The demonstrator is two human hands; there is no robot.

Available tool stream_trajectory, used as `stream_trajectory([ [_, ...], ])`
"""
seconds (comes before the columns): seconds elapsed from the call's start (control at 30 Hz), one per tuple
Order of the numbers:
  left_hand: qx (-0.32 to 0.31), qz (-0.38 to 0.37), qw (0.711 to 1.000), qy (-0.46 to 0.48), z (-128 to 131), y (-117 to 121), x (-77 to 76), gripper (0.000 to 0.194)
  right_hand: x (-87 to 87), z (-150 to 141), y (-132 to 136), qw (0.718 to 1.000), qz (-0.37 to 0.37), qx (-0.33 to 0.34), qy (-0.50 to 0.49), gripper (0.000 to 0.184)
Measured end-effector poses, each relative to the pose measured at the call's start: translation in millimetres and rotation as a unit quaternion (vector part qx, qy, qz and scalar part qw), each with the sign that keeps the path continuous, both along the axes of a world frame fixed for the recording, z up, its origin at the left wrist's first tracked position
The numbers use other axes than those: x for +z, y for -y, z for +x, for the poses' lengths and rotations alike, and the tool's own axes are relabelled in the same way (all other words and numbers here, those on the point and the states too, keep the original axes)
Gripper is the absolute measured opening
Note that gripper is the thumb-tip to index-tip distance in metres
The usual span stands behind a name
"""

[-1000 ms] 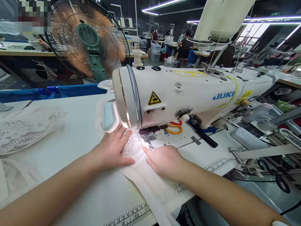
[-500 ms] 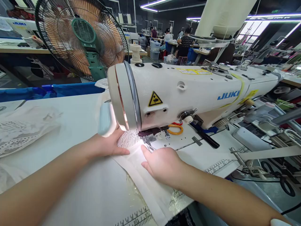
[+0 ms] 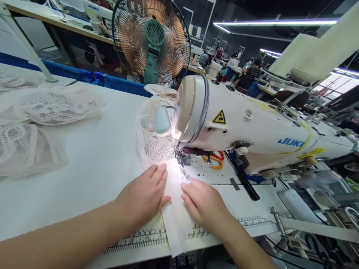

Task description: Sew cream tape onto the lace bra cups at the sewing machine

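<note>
My left hand (image 3: 146, 194) lies flat, fingers together and stretched out, pressing a white fabric strip (image 3: 175, 220) onto the table. My right hand (image 3: 203, 201) rests palm down on the strip's right side, fingers extended toward the presser foot (image 3: 182, 158). The strip runs from the table's front edge up under the needle of the white JUKI sewing machine (image 3: 252, 127). Beyond the needle, white lace fabric (image 3: 157, 145) spreads to the left of the machine head, lit by the machine's lamp.
Lace pieces (image 3: 36, 123) lie on the white table (image 3: 92, 157) at the left. Orange-handled scissors (image 3: 213, 160) sit under the machine arm. A standing fan (image 3: 153, 41) is behind. Ruler tape (image 3: 134, 239) runs along the front edge. Other people sit at far benches.
The view swung right and down. Both hands slid back toward me along the strip; more lace has passed beyond the needle. My left hand moved off the lace onto the plain strip.
</note>
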State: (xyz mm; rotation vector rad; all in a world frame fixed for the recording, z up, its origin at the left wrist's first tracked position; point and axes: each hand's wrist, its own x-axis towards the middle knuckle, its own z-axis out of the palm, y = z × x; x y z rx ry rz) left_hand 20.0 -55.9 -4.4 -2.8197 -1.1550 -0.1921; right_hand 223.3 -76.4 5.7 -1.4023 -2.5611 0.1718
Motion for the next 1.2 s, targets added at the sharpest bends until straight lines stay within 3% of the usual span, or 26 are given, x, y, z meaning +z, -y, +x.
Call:
stream_trajectory([
  [0.1, 0.003, 0.0, 1.0, -0.024, 1, 1, -2.1, 0.058, -7.7, 1, 2, 0.997, 0.043, 0.026, -0.059, 0.03],
  [0.27, 0.024, -0.007, 1.0, -0.014, -1, -2, 0.8, 0.062, -12.5, 2, 2, 0.991, 0.072, 0.013, -0.109, 0.03],
  [0.53, 0.053, -0.094, 0.994, 0.033, -7, -16, 5.4, 0.066, -14.9, 5, -1, 0.991, 0.076, 0.006, -0.111, 0.03],
  [0.83, 0.038, -0.081, 0.994, 0.063, -12, -22, -15.8, 0.068, -14.3, 7, -1, 0.989, 0.074, -0.002, -0.125, 0.031],
  [1.2, 0.036, -0.126, 0.99, 0.05, -21, -45, -12.5, 0.067, -15.3, 8, -3, 0.99, 0.067, -0.008, -0.121, 0.03],
])
